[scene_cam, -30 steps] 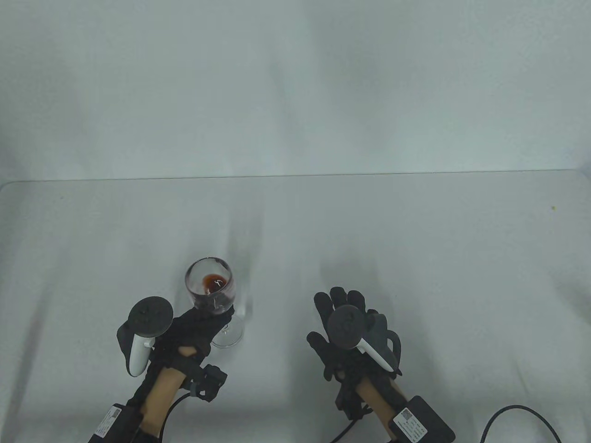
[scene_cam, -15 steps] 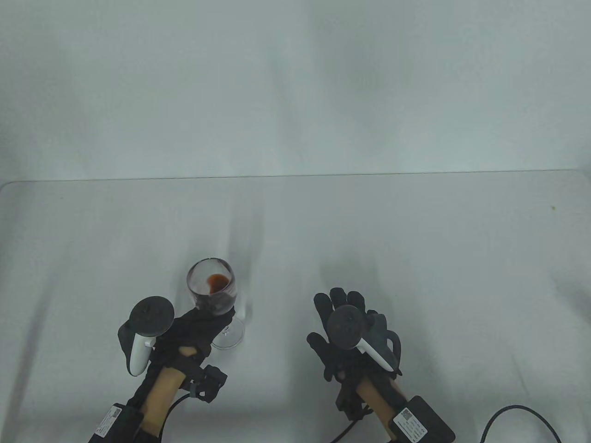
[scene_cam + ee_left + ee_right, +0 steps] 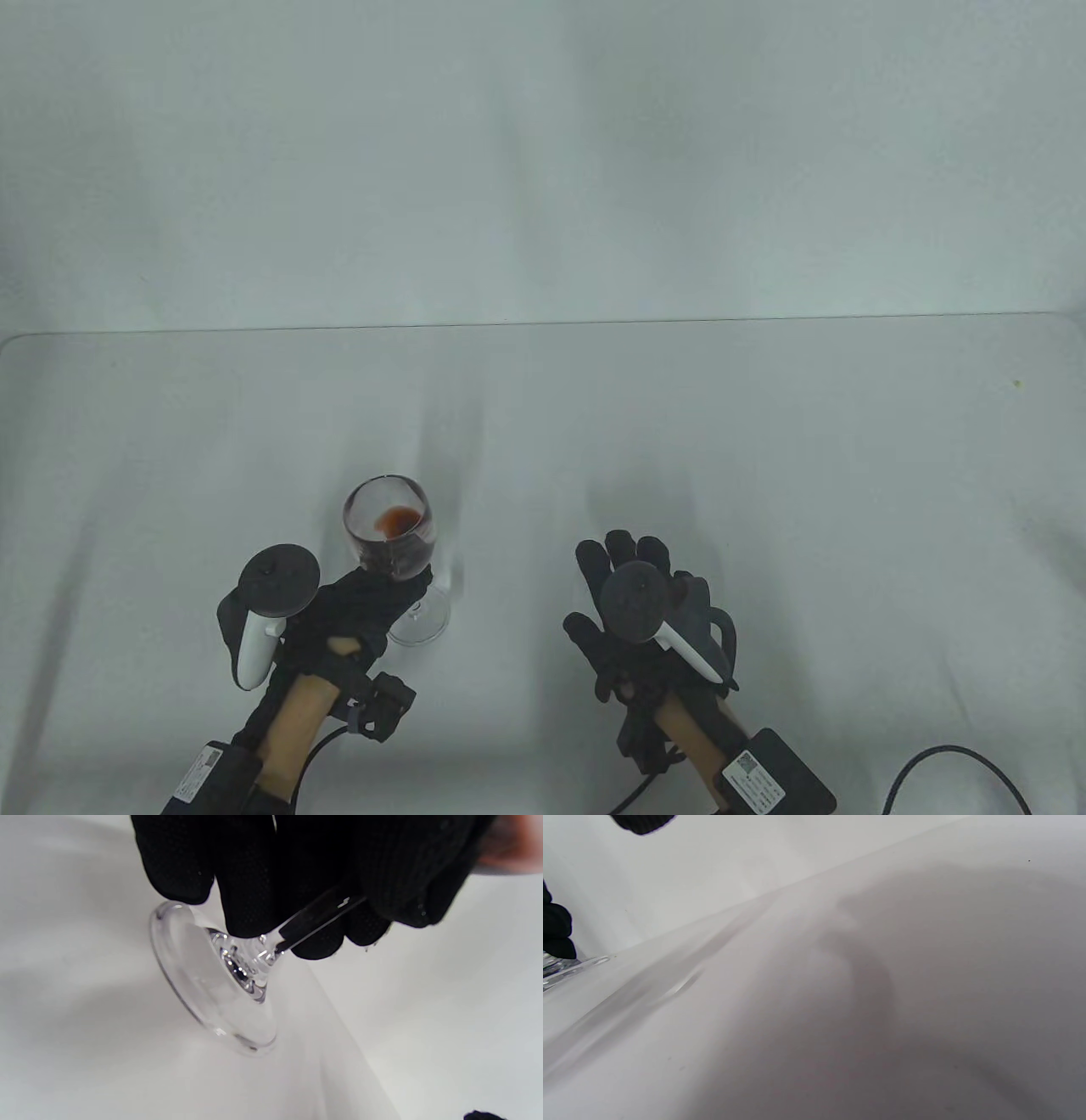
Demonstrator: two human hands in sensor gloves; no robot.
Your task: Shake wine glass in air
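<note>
A clear wine glass with a little red liquid in its bowl is at the front left of the white table. My left hand grips its stem just above the round foot. In the left wrist view my gloved fingers wrap the stem, and the foot is tilted. I cannot tell whether the foot touches the table. My right hand rests flat on the table, fingers spread, holding nothing. The foot's edge shows at the left of the right wrist view.
A black cable lies at the table's front right corner. The table's far edge meets a plain white backdrop.
The liquid in the bowl has shifted a little and the glass has moved very slightly. My right hand has not moved.
</note>
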